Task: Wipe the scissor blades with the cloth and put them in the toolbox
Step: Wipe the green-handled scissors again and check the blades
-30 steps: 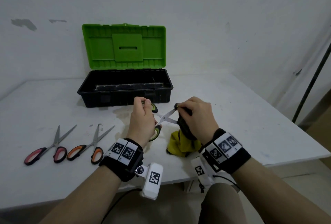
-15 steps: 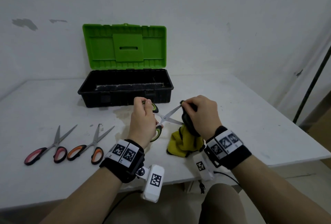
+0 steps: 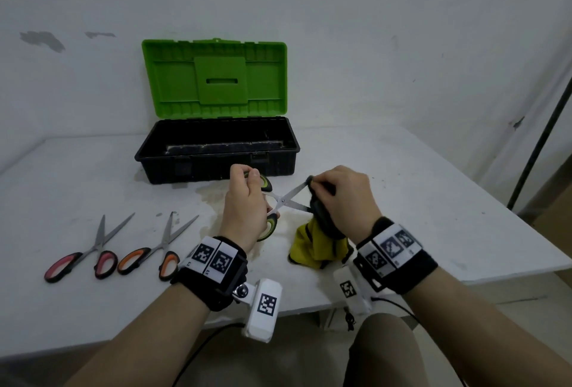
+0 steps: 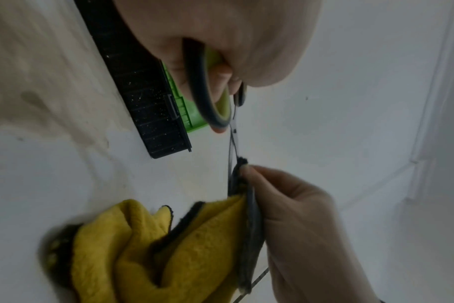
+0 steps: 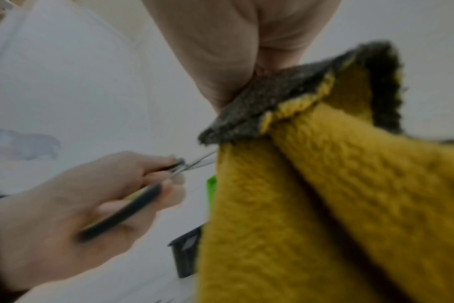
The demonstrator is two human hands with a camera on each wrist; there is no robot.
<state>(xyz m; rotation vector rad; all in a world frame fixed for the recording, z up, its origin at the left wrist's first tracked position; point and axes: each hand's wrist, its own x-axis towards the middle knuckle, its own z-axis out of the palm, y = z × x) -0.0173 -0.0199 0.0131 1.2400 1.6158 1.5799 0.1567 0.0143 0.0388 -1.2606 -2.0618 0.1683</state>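
My left hand [image 3: 247,201] grips the green-and-black handles of a pair of scissors [image 3: 283,201], held above the table with the blades spread apart. My right hand [image 3: 337,191] pinches the yellow-and-dark-grey cloth [image 3: 315,244] around the tip of the upper blade. The rest of the cloth hangs down onto the table. In the left wrist view the cloth [image 4: 194,242] wraps the blade [image 4: 232,149] under my right fingers [image 4: 267,180]. In the right wrist view the cloth [image 5: 324,194] fills the frame. The toolbox [image 3: 216,151] stands open behind, its green lid upright.
Two more pairs of scissors lie at the left of the white table [image 3: 62,185]: a pink-handled pair [image 3: 89,250] and an orange-handled pair [image 3: 154,247]. A dark pole [image 3: 541,142] leans at the far right. The table's front edge runs just under my wrists.
The scissor blades have spread wider. My right hand with the cloth has slid outward along the upper blade to its tip.
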